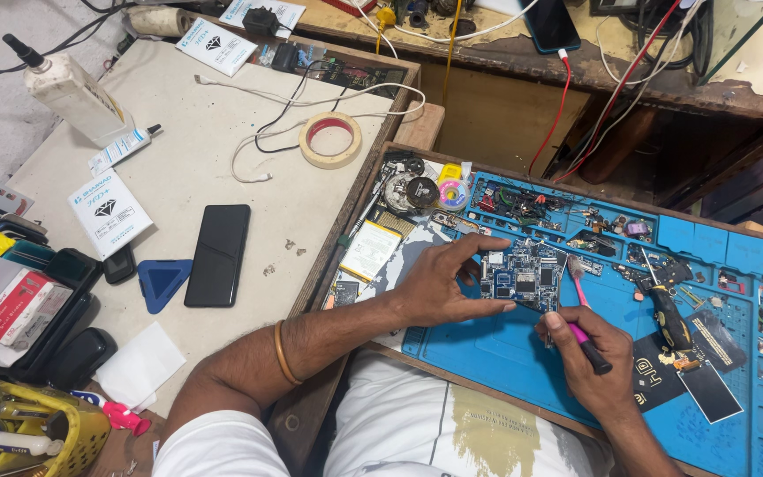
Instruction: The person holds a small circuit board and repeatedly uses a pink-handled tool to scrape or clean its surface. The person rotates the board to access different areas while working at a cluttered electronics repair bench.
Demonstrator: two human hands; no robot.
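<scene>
My left hand (439, 284) pinches a small blue circuit board (523, 278) between thumb and fingers, holding it just above a blue work mat (487, 349). My right hand (589, 362) grips a thin brush with a pink and black handle (583, 322), its bristle end raised beside the board's right edge. A gold bangle sits on my left wrist.
On the mat lie a yellow-handled screwdriver (668, 318), black cards (708, 389) and several small parts in its top trays. Left on the white table are a black phone (218, 254), a blue triangular pick (162, 281), a tape roll (330, 140), a squeeze bottle (72, 93) and white cables.
</scene>
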